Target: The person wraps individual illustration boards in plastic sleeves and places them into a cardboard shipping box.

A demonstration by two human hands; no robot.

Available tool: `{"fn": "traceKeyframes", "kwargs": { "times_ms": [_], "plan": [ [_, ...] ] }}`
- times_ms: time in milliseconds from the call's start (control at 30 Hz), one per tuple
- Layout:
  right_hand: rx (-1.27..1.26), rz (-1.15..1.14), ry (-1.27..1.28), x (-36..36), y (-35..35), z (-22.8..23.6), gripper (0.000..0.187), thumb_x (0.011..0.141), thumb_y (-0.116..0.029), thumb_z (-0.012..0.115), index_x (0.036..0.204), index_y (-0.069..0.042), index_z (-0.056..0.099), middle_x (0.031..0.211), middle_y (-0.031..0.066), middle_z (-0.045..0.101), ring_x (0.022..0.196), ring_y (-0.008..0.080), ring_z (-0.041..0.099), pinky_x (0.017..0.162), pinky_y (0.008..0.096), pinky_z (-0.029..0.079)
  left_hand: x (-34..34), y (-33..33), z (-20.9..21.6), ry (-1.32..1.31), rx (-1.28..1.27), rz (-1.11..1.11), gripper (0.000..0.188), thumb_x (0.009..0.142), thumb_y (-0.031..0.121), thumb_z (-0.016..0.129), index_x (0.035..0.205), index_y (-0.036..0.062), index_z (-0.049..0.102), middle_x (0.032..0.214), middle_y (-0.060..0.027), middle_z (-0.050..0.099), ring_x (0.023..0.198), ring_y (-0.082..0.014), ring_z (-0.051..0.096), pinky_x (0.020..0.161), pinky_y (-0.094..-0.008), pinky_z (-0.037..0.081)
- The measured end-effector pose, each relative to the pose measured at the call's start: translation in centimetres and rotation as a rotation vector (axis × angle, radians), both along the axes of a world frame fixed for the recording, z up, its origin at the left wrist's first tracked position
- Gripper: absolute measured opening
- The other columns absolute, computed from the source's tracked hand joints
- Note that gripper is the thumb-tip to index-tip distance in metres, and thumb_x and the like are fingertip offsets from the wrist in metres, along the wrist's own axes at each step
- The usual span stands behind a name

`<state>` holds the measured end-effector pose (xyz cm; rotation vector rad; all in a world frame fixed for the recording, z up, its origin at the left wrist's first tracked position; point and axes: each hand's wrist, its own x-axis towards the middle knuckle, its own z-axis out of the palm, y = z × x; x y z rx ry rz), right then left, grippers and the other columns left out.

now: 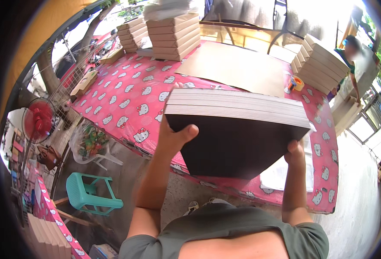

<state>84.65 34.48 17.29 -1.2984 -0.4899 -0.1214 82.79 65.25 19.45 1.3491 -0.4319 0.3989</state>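
A thick stack of black-faced boards with pale layered edges is held up, tilted, in front of me over the near side of the table. My left hand grips its left end, thumb pressed on the black face. My right hand holds the lower right end, and its other fingers are hidden behind the stack. Beyond the stack, a large brown paper sheet lies flat on the pink patterned table cover. White sheets or plastic lie on the cover below my right hand.
Brown packages are stacked at the back left and back right. A tape dispenser sits near the right stack. A teal stool and a red fan stand at left. Another person is at far right.
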Motion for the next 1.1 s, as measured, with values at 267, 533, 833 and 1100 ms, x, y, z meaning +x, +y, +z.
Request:
{"fn": "traceKeyframes", "kwargs": {
  "times_ms": [267, 533, 833, 1100],
  "plan": [
    [0.039, -0.330, 0.037, -0.9, 2.4, -0.2, 0.085, 0.058, -0.050, 0.075, 0.116, 0.001, 0.041, 0.103, 0.0086, 0.053, 0.093, 0.0201, 0.053, 0.077, 0.0325, 0.045, -0.5, 0.9, -0.6, 0.199, 0.030, -0.007, 0.083, 0.064, 0.041, 0.075, 0.125, 0.0024, 0.032, 0.100, -0.0042, 0.050, 0.090, -0.0096, 0.047, 0.077, -0.0253, 0.042],
    [0.042, -0.343, 0.007, -0.8, 0.9, -2.4, 0.092, 0.058, -0.052, 0.073, 0.122, 0.000, 0.034, 0.110, 0.0110, 0.049, 0.099, 0.0236, 0.052, 0.081, 0.0349, 0.044, -0.9, -0.2, 0.1, 0.099, 0.047, 0.115, 0.064, 0.068, 0.034, 0.074, 0.114, 0.0038, 0.040, 0.094, -0.0015, 0.051, 0.088, -0.0087, 0.047, 0.077, -0.0239, 0.040],
    [-0.032, -0.285, 0.097, -0.6, 0.3, -4.7, 0.095, 0.053, -0.054, 0.075, 0.120, 0.002, 0.039, 0.113, 0.0098, 0.049, 0.104, 0.0249, 0.049, 0.088, 0.0361, 0.040, -0.5, -0.9, 0.3, 0.177, -0.077, 0.050, 0.064, 0.067, 0.018, 0.075, 0.117, 0.0027, 0.037, 0.097, -0.0030, 0.053, 0.090, -0.0099, 0.050, 0.081, -0.0260, 0.040],
    [0.019, -0.064, 0.160, 1.2, -4.3, -13.7, 0.048, 0.082, -0.029, 0.054, 0.117, 0.002, 0.045, 0.113, 0.0147, 0.051, 0.101, 0.0260, 0.051, 0.088, 0.0399, 0.040, -2.4, 1.0, -2.3, 0.359, 0.169, 0.051, 0.097, 0.067, 0.032, 0.072, 0.133, -0.0048, 0.011, 0.131, -0.0204, 0.026, 0.121, -0.0263, 0.025, 0.100, -0.0339, 0.023]
  ]
}}
